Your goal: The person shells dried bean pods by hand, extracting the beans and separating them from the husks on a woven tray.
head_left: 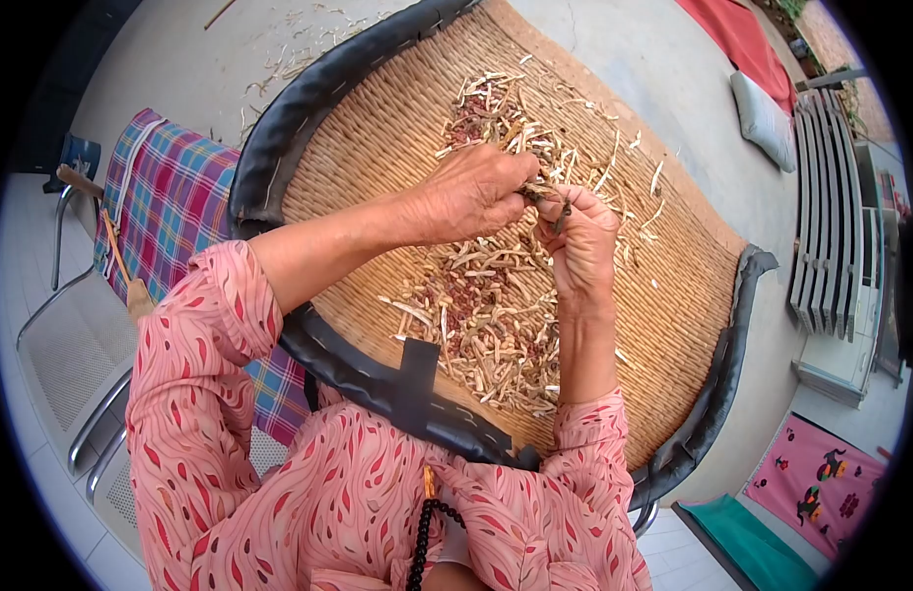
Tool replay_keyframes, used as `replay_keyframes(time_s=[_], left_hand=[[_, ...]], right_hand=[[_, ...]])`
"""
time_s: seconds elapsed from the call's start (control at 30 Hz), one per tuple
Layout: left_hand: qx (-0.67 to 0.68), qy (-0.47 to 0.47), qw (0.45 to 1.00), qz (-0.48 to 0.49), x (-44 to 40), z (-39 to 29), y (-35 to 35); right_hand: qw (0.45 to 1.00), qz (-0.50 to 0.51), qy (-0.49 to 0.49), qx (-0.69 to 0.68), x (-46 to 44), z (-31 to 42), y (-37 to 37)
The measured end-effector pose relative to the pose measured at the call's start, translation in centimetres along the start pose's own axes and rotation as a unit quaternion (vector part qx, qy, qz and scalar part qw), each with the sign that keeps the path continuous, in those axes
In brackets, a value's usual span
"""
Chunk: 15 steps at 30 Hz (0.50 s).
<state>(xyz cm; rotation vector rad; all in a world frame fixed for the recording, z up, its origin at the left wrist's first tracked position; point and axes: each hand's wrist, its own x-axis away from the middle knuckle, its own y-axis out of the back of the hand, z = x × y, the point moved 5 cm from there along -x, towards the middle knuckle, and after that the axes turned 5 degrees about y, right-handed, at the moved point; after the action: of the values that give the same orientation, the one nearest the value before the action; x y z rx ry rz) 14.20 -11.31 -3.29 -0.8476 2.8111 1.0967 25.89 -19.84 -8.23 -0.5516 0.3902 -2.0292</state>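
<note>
A large woven winnowing tray [372, 138] with a black-bound rim rests at my lap. Heaped across its middle are dry, pale bean pods [501, 360] with dark red beans [461, 305] among them. Above the heap, my left hand [471, 194] is closed, thumb and fingers pinching a dark, dry pod [547, 192]. From the right, my right hand [586, 241] pinches the same pod at its other end. The two hands almost meet there, and the fingers partly cover the pod.
To the left stand metal chairs [67, 345], one draped with a plaid cloth [180, 197]. Loose pod pieces [289, 64] lie on the floor beyond the tray. A grey cushion [762, 118], stacked slatted panels [828, 217] and a pink patterned cloth [811, 473] are at the right.
</note>
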Motion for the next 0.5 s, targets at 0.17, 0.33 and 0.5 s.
replay_keyframes(time_s=[0.17,0.33,0.5], left_hand=[[0.085,0.01,0.996,0.013,0.0,0.6,-0.5],[0.389,0.312,0.86,0.107,0.1,1.0,-0.7],[0.435,0.369,0.814,0.109,0.2,2.3,-0.8]], right_hand=[[0.999,-0.038,0.002,0.011,0.3,0.1,-0.6],[0.988,-0.007,0.087,0.125,0.3,1.6,-1.1],[0.965,0.015,0.16,0.205,0.8,2.7,-1.9]])
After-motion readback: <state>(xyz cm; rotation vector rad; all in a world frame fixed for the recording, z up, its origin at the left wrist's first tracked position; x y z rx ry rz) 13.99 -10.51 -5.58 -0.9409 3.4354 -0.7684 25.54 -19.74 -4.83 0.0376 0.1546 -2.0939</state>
